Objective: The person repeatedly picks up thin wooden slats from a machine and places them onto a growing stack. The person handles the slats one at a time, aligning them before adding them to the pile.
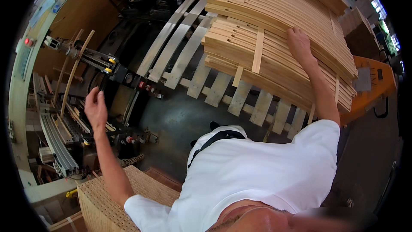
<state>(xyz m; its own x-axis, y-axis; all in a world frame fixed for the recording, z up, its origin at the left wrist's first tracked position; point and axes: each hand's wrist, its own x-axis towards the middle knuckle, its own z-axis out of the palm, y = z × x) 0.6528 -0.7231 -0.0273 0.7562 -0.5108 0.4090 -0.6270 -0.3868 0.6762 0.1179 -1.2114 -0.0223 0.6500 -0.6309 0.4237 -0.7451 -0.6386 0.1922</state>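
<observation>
Pale wood strips (266,4) are lying in layers on the slatted pallet (199,77), ahead and to the right, and the right hand (299,43) is resting on them with its fingers bent over an edge (whether it is gripping one, I cannot tell). The left hand (96,109) is hanging beside the machine (96,58), fingers loosely curled, seemingly holding nothing.

An uneven pull could be what is sending trouble here: strips are lying close together, so dragging one could be shifting its neighbours, and the thin crosswise stick (258,50) could be slipping out and letting a layer tilt. On the left, a careless swing could be knocking the slim rod (77,68) or bringing fingers against the machine's metal parts.

Around these, a holed wooden block (148,189) is sitting under the left forearm and crowding that side. Orange equipment (380,88) is standing beyond the right forearm, blocking that end. Jutting pallet slats are narrowing the floor (171,116) near the feet.
</observation>
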